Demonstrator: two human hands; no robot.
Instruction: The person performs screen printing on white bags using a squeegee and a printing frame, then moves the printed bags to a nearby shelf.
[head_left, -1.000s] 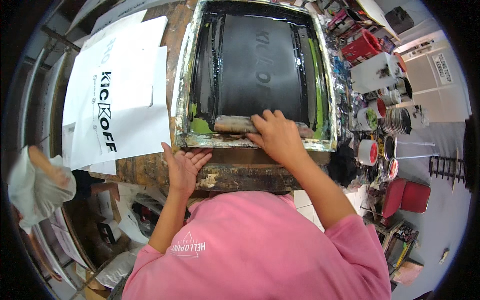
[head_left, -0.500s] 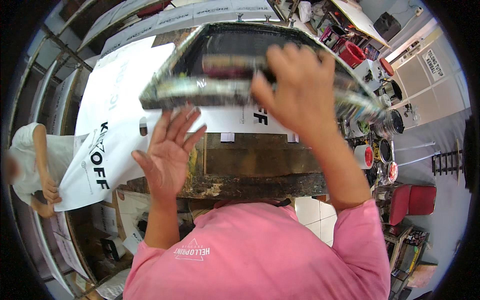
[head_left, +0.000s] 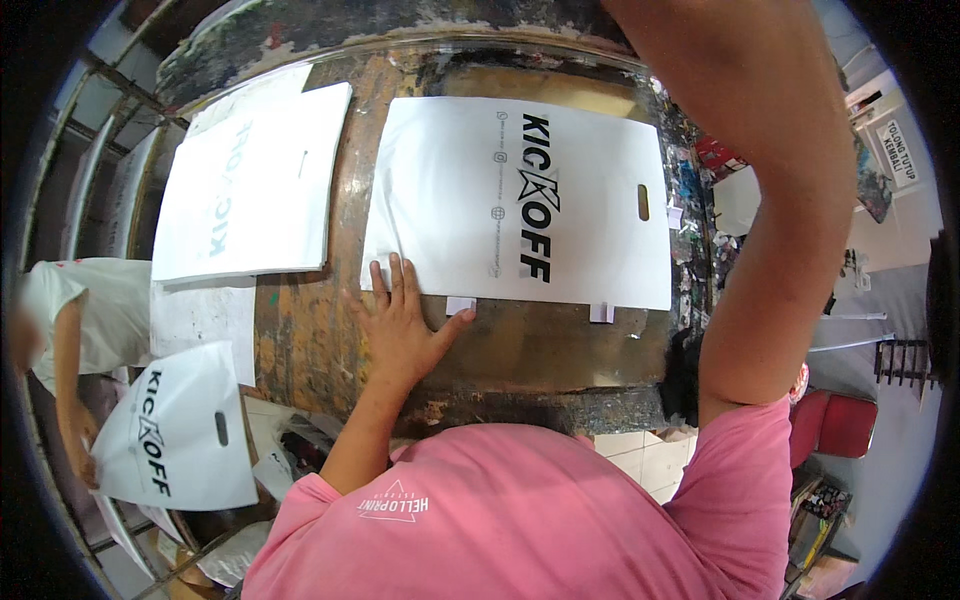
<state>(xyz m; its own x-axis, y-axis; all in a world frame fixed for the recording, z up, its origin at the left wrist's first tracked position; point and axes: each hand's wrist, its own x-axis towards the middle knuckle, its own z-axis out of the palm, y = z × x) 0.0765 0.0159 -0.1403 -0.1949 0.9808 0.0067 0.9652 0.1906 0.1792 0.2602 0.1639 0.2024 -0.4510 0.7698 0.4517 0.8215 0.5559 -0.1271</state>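
A white bag [head_left: 440, 200] with dark printing and a handle slot lies flat on the stained worktable [head_left: 310, 310]. My left hand [head_left: 402, 325] rests with spread fingers on the bag's near left corner. My right forearm [head_left: 770, 200] reaches up along the right, and its hand is out of the picture. Across the top runs the paint-crusted edge of a printing screen [head_left: 380, 35], raised above the table. Small pale tabs [head_left: 461, 306] sit along the near edge of the bag.
A stack of white bags [head_left: 270, 200] lies on the left of the table. A co-worker [head_left: 95, 310] at far left holds another printed white bag [head_left: 180, 430]. Metal racks stand beyond them. At right are a red chair [head_left: 835, 425] and a small shelf [head_left: 825, 510].
The screen has lifted off the table, uncovering the printed bag. My left hand has come down onto its corner. My right hand has left the view upward, and the co-worker's bag has moved away leftward.
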